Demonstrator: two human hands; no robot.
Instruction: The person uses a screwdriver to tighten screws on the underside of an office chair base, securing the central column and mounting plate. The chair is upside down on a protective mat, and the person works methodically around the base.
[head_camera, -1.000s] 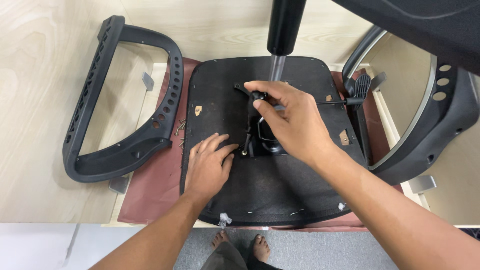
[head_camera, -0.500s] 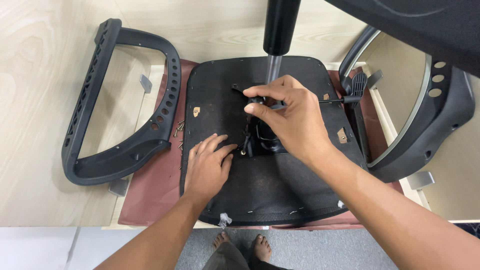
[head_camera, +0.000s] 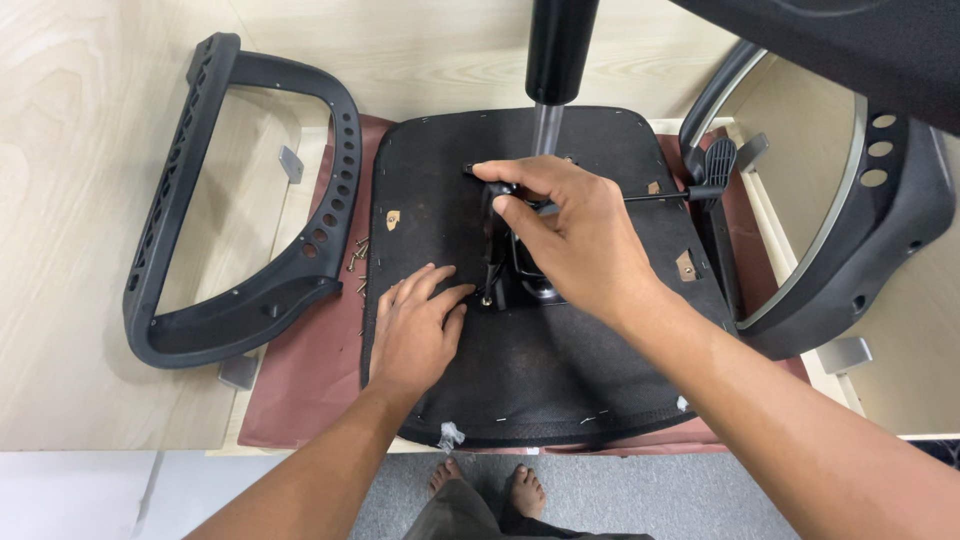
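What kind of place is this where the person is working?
Probably a furniture assembly or repair spot. An upside-down chair seat lies on a light wooden table, a loose black armrest beside it, and small screws are scattered nearby.

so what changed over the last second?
Little. The right hand shifted slightly on the black mechanism under the seat, fingers still pinching it. The left hand stayed flat on the seat; armrests and screws unmoved.

A furniture assembly spot, perhaps a workshop, is being suggested. Chair parts are being spread over a pale wooden worktop (head_camera: 90, 120): an upturned seat (head_camera: 560, 380), a black armrest (head_camera: 250, 290), loose screws (head_camera: 358, 262).
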